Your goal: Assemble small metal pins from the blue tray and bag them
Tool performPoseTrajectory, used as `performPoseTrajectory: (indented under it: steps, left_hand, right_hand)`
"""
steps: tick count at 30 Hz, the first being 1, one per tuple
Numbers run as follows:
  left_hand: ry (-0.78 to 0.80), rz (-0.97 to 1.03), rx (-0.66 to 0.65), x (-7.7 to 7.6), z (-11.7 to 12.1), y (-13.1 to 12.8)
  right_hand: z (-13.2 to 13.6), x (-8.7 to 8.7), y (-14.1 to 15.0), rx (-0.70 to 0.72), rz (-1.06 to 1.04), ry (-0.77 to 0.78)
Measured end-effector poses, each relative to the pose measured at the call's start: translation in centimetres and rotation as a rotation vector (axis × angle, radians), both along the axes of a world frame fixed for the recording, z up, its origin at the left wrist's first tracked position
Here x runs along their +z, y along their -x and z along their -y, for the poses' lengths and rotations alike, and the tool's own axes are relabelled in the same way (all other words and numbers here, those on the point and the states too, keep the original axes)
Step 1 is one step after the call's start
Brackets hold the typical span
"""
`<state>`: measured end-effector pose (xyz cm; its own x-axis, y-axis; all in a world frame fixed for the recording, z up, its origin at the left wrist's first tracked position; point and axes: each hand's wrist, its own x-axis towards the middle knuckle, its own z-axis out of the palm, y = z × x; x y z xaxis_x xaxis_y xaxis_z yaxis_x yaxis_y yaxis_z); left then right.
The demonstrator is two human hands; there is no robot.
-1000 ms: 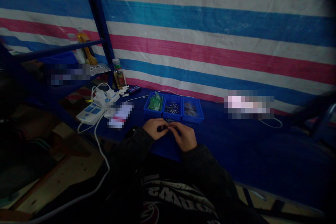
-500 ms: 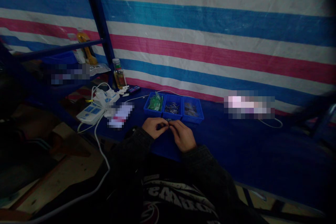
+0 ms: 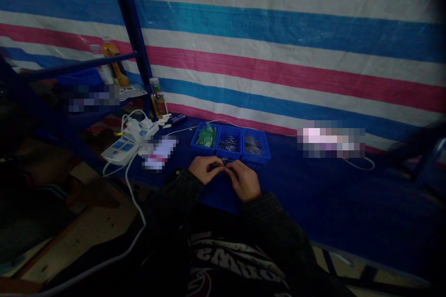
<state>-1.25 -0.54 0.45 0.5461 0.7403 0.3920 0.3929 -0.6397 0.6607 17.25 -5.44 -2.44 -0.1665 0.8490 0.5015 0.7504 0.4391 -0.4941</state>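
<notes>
Centrally, 2 bare hands work over 1 blue bench, fingertips meeting just in front of 3 blue bins set side by side in a row.

Left hand: grip closed, thumb and index finger brought together at the tips. Right hand: grip likewise closed, tips against those of the left. Any piece pinched between them is too small and dark to make out.

Loose metal pieces lie just beyond the fingertips, near the middle bin; more than 1, exact count not readable.

Bin contents, left to right: left bin, a heap of green pieces; middle bin, many slim metal pins; right bin, dull small pieces, kind unclear. None of the 3 heaps can be counted.

Left of the bins: 1 blurred-out bright rectangle, 1 white power strip with white plugs, and 1 upright bottle with a white cap. Farther left, 2 bottles stand by the blue frame. Behind everything: 1 striped sheet.
</notes>
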Motion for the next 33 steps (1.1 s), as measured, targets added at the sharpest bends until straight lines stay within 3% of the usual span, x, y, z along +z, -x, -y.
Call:
performPoseTrajectory:
  steps: [24, 33]
  left_hand:
    - [0.071, -0.072, -0.06, -0.21, -0.39, 0.17]
    - [0.053, -0.071, -0.054, 0.15, -0.16, 0.09]
  right_hand:
    - [0.26, 0.32, 0.17, 0.025, -0.058, -0.09]
    - [0.48, 0.73, 0.23, -0.018, -0.036, -0.054]
